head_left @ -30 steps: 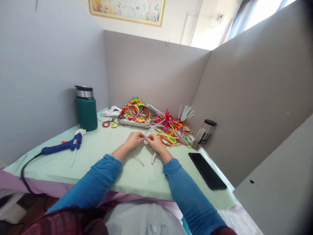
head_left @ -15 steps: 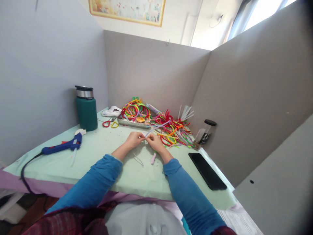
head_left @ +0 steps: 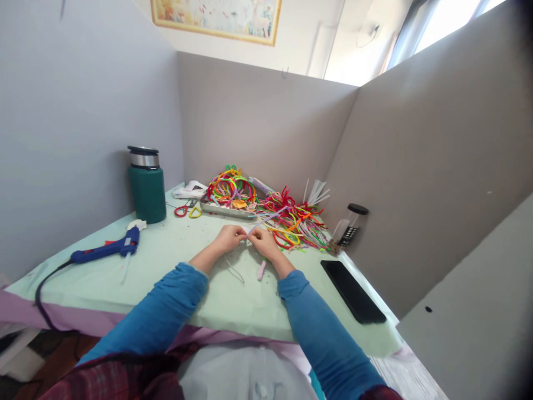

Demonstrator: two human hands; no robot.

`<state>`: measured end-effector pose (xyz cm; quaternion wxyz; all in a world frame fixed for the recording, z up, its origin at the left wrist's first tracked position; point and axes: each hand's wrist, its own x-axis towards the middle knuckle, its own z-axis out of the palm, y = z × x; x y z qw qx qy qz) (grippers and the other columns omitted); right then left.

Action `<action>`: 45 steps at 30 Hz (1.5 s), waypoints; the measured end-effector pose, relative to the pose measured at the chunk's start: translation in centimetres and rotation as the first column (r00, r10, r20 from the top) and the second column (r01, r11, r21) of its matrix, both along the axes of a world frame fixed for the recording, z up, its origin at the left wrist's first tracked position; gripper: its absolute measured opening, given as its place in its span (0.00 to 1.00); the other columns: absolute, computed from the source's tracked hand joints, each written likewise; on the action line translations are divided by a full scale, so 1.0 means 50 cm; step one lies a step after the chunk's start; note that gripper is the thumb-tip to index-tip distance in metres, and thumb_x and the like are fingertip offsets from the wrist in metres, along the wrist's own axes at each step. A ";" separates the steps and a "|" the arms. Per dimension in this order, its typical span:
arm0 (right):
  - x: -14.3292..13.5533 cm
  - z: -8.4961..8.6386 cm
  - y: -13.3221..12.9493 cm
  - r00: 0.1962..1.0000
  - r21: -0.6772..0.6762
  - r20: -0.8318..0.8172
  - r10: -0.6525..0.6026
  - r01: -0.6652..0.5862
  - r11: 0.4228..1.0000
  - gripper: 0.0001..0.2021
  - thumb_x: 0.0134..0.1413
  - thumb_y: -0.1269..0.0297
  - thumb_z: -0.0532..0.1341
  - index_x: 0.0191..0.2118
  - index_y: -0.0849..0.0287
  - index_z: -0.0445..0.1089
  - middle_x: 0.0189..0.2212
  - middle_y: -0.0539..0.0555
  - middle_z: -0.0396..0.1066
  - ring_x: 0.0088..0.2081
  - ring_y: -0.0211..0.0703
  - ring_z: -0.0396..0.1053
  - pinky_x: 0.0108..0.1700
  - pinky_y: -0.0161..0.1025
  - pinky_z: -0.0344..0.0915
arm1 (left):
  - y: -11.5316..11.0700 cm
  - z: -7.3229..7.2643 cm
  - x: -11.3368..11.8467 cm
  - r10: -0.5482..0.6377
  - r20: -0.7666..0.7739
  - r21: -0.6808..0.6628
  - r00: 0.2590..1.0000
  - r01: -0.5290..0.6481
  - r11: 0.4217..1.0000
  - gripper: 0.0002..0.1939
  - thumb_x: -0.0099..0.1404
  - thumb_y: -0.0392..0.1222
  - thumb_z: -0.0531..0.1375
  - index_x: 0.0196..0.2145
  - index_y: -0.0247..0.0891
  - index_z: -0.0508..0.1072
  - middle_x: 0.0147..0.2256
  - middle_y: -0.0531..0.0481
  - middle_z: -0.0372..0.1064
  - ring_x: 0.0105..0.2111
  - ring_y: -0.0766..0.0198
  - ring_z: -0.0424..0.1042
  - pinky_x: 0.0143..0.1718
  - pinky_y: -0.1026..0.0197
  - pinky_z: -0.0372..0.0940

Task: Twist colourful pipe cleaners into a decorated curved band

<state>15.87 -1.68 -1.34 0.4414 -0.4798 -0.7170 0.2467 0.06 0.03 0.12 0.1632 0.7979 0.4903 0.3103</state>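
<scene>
My left hand (head_left: 230,239) and my right hand (head_left: 264,243) meet fingertip to fingertip over the middle of the table. Both are closed in a pinch on a lilac pipe cleaner (head_left: 270,216), whose long free end slants up to the right toward the colourful pile. The part between my fingertips is mostly hidden. Below my hands a thin grey strand (head_left: 235,270) lies bent on the tablecloth. A small pink piece (head_left: 261,270) with a bit of green at its top rests by my right wrist.
A metal tray (head_left: 227,210) heaped with pipe cleaners stands at the back, beside a loose pile (head_left: 293,219). Scissors (head_left: 195,211) lie left of it. A green bottle (head_left: 147,186) and blue glue gun (head_left: 108,247) are leftward; a black phone (head_left: 353,291) and clear jar (head_left: 350,226) rightward.
The free end of the lilac pipe cleaner has shifted slightly. My hands stay in almost the same place, still pinching.
</scene>
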 end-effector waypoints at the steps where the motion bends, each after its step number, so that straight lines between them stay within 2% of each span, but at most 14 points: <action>1: 0.000 -0.001 0.000 1.000 0.004 -0.004 0.001 -0.001 1.000 0.07 0.43 0.62 0.56 0.24 0.61 0.64 0.20 0.47 0.63 0.24 0.34 0.59 0.28 0.32 0.54 | 0.002 -0.001 0.000 0.005 0.014 -0.013 1.000 -0.004 1.000 0.13 0.53 0.43 0.56 0.30 0.34 0.77 0.28 0.48 0.73 0.29 0.63 0.67 0.32 0.64 0.58; 8: 0.002 -0.002 0.002 1.000 0.024 -0.022 -0.001 0.002 1.000 0.08 0.44 0.62 0.56 0.25 0.61 0.66 0.20 0.47 0.63 0.24 0.34 0.59 0.27 0.31 0.54 | 0.014 -0.014 -0.004 -0.014 0.090 -0.106 0.996 0.024 0.994 0.16 0.54 0.48 0.54 0.29 0.33 0.75 0.26 0.50 0.71 0.27 0.65 0.65 0.29 0.65 0.58; 13: 0.000 0.003 -0.003 0.998 0.035 -0.057 0.019 -0.017 0.999 0.08 0.44 0.62 0.56 0.25 0.62 0.66 0.20 0.47 0.63 0.24 0.34 0.59 0.27 0.31 0.55 | 0.004 -0.006 -0.002 -0.020 0.090 -0.072 0.996 0.027 0.997 0.16 0.55 0.48 0.54 0.30 0.33 0.74 0.23 0.51 0.68 0.24 0.67 0.63 0.25 0.66 0.56; 18: 0.000 0.005 -0.004 0.998 0.037 -0.057 0.019 -0.016 0.999 0.08 0.45 0.61 0.56 0.25 0.62 0.66 0.20 0.47 0.62 0.24 0.34 0.58 0.27 0.32 0.54 | -0.004 0.000 0.000 -0.031 0.105 -0.137 0.994 0.045 0.989 0.14 0.56 0.47 0.53 0.26 0.33 0.71 0.16 0.55 0.61 0.17 0.70 0.58 0.20 0.67 0.53; 27: 0.000 0.011 -0.009 0.993 0.028 -0.103 0.053 -0.050 0.998 0.08 0.45 0.62 0.56 0.25 0.62 0.65 0.20 0.47 0.62 0.24 0.33 0.58 0.28 0.31 0.55 | 0.001 -0.013 0.001 -0.073 0.283 -0.332 0.956 0.169 0.928 0.14 0.57 0.49 0.54 0.25 0.35 0.66 0.12 0.59 0.51 0.09 0.73 0.50 0.13 0.67 0.47; 35: 0.003 0.009 -0.005 0.990 0.027 -0.125 0.067 -0.064 0.998 0.09 0.45 0.60 0.56 0.25 0.62 0.65 0.20 0.47 0.61 0.24 0.34 0.57 0.27 0.31 0.54 | -0.017 0.002 0.004 -0.043 0.439 -0.412 0.898 0.244 0.878 0.14 0.58 0.50 0.55 0.23 0.36 0.63 0.10 0.61 0.45 0.09 0.74 0.47 0.13 0.68 0.46; 40: 0.002 0.010 -0.007 0.990 0.027 -0.126 0.060 -0.057 0.998 0.09 0.45 0.60 0.56 0.25 0.61 0.65 0.20 0.47 0.61 0.24 0.34 0.57 0.27 0.31 0.54 | -0.015 0.000 0.004 -0.041 0.433 -0.426 0.901 0.244 0.871 0.16 0.59 0.51 0.54 0.22 0.36 0.62 0.09 0.61 0.45 0.09 0.74 0.46 0.13 0.67 0.46; 45: 0.003 0.006 -0.002 0.993 0.035 -0.103 0.050 -0.046 0.998 0.08 0.44 0.61 0.55 0.25 0.62 0.65 0.20 0.47 0.62 0.24 0.34 0.58 0.28 0.32 0.55 | -0.004 -0.008 0.006 -0.046 0.317 -0.374 0.947 0.170 0.912 0.12 0.59 0.46 0.54 0.25 0.34 0.66 0.10 0.60 0.48 0.09 0.72 0.49 0.13 0.68 0.46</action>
